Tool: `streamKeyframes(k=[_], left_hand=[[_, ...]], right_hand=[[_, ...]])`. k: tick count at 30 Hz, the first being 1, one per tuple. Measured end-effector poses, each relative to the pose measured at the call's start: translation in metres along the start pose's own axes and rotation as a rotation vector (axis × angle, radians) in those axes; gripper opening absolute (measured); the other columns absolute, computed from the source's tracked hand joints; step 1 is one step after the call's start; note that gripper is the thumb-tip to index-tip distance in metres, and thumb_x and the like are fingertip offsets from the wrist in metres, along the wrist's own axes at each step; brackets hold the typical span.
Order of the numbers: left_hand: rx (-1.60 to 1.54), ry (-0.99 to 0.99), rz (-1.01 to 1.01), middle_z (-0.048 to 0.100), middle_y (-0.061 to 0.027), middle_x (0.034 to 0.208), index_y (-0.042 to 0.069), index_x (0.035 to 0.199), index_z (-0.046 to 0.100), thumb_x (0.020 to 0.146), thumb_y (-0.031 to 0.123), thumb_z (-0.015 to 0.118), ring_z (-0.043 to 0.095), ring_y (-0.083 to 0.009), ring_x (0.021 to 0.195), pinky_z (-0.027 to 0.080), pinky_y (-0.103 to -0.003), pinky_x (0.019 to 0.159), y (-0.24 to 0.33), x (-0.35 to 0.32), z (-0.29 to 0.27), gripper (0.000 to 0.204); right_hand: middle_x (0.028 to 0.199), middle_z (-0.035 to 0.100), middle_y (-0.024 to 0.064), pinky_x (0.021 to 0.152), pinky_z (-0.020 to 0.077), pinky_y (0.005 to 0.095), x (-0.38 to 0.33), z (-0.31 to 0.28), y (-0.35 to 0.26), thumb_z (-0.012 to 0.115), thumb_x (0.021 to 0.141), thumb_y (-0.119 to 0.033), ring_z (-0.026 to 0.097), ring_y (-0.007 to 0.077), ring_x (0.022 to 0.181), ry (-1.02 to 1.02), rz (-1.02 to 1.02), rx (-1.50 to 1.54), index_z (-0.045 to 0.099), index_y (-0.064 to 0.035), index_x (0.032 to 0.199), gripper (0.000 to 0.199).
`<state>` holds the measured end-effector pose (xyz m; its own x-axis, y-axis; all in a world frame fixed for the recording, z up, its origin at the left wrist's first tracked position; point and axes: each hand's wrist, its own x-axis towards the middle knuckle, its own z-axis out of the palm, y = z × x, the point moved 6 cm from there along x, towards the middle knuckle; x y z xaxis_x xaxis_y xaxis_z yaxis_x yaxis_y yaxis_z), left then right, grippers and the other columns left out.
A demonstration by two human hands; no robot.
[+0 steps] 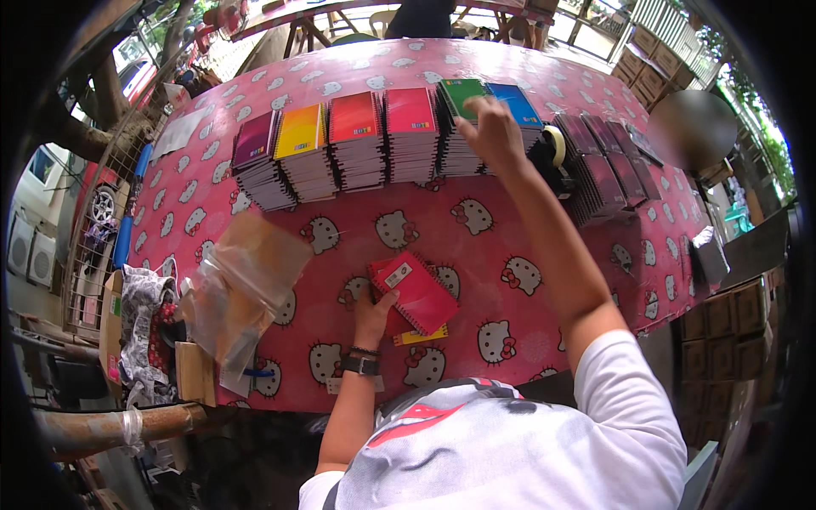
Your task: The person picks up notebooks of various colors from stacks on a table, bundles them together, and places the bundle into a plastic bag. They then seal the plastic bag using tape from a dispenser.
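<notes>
White shirt (518, 450) cloth fills the lower part of the head view, on the near side of a pink notebook (419, 296) that lies face down or face up, I cannot tell which, with a white label at its upper left corner. Left hand (371, 316), with a dark watch (361, 365) at the wrist, holds this notebook at its left edge, thumb on top and the other fingers mostly hidden. Beneath it are a red notebook and a yellow notebook (422, 337), whose edge shows on the near side; all lie together low over the table (561, 314).

Beyond the pink notebook stands a row of stacks, from left to right: purple (255, 140), yellow (299, 132), orange-red (353, 116), pink (410, 110), green (460, 95) and blue (516, 104). Right hand (489, 127) is over the green and blue stacks, fingers bent; whether it grips anything, I cannot tell.

Farther right of the pink notebook are a roll of pale tape (558, 146) and several stacks of dark purple notebooks (599, 178). To its left lie a clear plastic bag (251, 272) and, past that, patterned cloth (146, 314).
</notes>
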<state>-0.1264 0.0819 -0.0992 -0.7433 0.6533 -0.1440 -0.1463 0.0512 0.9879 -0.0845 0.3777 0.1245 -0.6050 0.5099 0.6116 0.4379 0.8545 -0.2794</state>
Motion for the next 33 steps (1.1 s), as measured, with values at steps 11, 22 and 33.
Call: streamKeyframes(k=[11,22,33], left_hand=[[-0.059,-0.076,-0.122,0.060,-0.0120,0.106,-0.004,0.110,0.051,0.071,0.012,0.072,0.059,-0.0184,0.093,0.047,-0.031,0.082,0.010,-0.008,0.003,0.047],[-0.140,-0.156,-0.056,0.063,-0.0073,0.096,-0.002,0.105,0.057,0.071,0.010,0.069,0.060,-0.0161,0.086,0.048,-0.028,0.075,0.004,0.000,0.006,0.038],[0.058,-0.034,-0.068,0.059,-0.0102,0.104,-0.004,0.109,0.051,0.083,0.037,0.062,0.057,-0.0167,0.089,0.043,-0.029,0.081,0.003,0.001,-0.008,0.049]], right_hand=[[0.107,0.064,0.0130,0.083,0.0502,0.0354,0.065,0.036,0.006,0.066,0.072,-0.030,0.061,0.0266,0.100,-0.585,0.134,-0.436,0.066,-0.0069,0.102,0.037],[0.075,0.061,0.0116,0.069,0.0488,0.0390,0.015,-0.069,-0.033,0.051,0.063,-0.001,0.061,0.0315,0.075,0.005,-0.371,-0.018,0.062,-0.0094,0.076,0.019],[0.123,0.048,0.0106,0.096,0.0416,0.0389,-0.175,0.054,-0.113,0.068,0.068,-0.002,0.047,0.0291,0.114,-0.776,-0.290,0.762,0.049,-0.0091,0.114,0.050]])
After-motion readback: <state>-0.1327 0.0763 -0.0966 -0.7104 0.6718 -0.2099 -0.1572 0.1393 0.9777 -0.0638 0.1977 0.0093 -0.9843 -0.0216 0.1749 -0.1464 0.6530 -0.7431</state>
